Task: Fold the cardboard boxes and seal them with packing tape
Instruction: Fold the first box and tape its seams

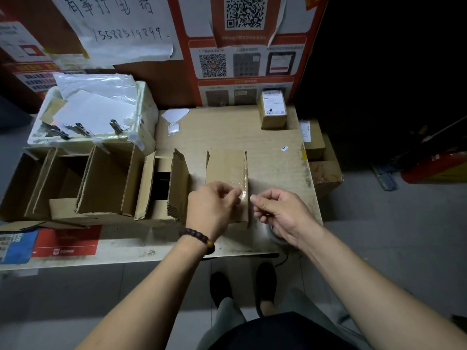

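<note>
Item: small brown cardboard box (225, 173), folded shut, set on the pale wood-grain tabletop (273, 157) near its front edge. A strip of clear glossy packing tape (243, 180) is laid along the box's right-hand edge, running from the far end toward the near end.

Left hand (212, 207): placed on the near part of the box, a dark beaded bracelet (195, 236) worn at the wrist. Its thumb and forefinger are brought together at the near end of the tape; the end appears to be pinched.

Right hand (279, 210): held just beside the box's right edge, fingers curled inward, thumb and forefinger closed together. Whether tape is held between them cannot be told. A roll of tape (276, 236) is partly seen beneath this hand, at the table's front edge.

To the left of the box: a row of open brown corrugated cartons (101, 183), flaps upright, standing side by side.

Behind these: a white foam crate (144, 102) holding white sheets and metal clips (80, 128).

At the far right of the tabletop: a small labelled cardboard parcel (273, 109), well apart from the box.

Backdrop: a red and orange poster board (252, 46) bearing QR codes, and a handwritten white paper notice (118, 24).
</note>
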